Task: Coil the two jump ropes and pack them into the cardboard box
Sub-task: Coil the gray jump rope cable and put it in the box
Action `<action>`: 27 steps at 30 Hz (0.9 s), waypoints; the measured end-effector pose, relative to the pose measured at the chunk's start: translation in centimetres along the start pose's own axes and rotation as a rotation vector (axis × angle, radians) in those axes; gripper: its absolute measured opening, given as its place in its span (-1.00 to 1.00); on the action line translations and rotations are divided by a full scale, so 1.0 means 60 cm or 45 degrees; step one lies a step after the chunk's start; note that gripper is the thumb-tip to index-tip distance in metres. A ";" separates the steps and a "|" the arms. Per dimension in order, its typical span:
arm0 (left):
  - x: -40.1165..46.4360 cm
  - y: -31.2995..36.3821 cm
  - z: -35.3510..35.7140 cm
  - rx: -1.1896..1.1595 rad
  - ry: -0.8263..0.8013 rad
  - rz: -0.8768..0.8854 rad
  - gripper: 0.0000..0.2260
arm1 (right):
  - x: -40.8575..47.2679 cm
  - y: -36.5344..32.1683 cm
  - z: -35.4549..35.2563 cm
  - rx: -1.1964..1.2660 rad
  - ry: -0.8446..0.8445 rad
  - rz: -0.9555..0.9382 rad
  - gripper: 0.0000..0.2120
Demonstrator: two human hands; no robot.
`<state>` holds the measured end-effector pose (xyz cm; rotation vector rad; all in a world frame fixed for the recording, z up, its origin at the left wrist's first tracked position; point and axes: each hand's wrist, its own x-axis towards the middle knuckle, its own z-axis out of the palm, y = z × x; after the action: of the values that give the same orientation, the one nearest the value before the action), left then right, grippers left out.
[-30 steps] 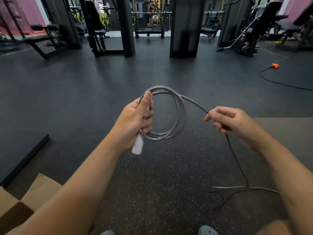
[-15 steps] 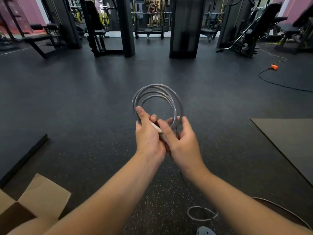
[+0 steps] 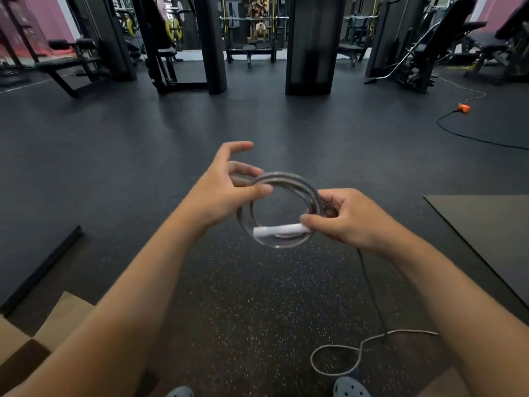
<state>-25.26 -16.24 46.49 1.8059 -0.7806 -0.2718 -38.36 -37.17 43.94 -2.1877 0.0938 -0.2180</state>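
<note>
1. Now we hold the jump rope (image 3: pixel 282 209) coil mid-air: right hand (image 3: pixel 347 217) pinching coil and white handle (image 3: pixel 279 231), left hand (image 3: pixel 226 190) thumb-pinching its top, other fingers spread.
2. We feed the floor slack (image 3: pixel 369 282) evenly; the cardboard box (image 3: pixel 43 333) waits lower left.

Dark speckled rubber floor (image 3: pixel 257 296), black gym machines (image 3: pixel 309 44), pink walls (image 3: pixel 54 21)

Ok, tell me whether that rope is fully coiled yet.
Partly coiled. The jump rope forms loops between the left hand and right hand, but a tail trails down to the floor.
</note>
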 end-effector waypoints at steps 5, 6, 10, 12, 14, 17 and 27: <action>-0.019 0.046 0.034 0.882 -0.534 0.117 -0.33 | -0.001 -0.007 0.014 -0.167 -0.091 -0.044 -0.74; -0.021 0.046 0.049 0.961 -0.493 0.149 -0.44 | -0.002 -0.007 0.011 -0.206 -0.072 -0.035 -0.72; -0.016 0.031 0.075 0.750 -0.484 0.044 -0.69 | -0.011 -0.004 -0.005 -0.211 -0.069 -0.006 -0.77; -0.013 0.019 0.074 0.649 -0.528 -0.018 -0.72 | -0.014 -0.005 -0.004 -0.156 -0.076 0.008 -0.75; -0.011 0.006 0.072 0.517 -0.583 -0.059 -0.74 | -0.018 -0.012 -0.004 -0.065 -0.031 0.047 -0.61; -0.010 -0.008 0.068 0.225 -0.605 -0.050 -0.80 | -0.021 -0.021 -0.007 0.110 0.027 0.014 -0.57; -0.009 -0.018 0.079 -0.815 -0.119 -0.127 -0.86 | -0.004 0.017 -0.030 0.340 0.364 0.270 -0.28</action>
<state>-27.78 -19.31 43.62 1.2312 -0.5790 -0.6018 -38.92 -39.17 44.08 -1.8544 0.4302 -0.3982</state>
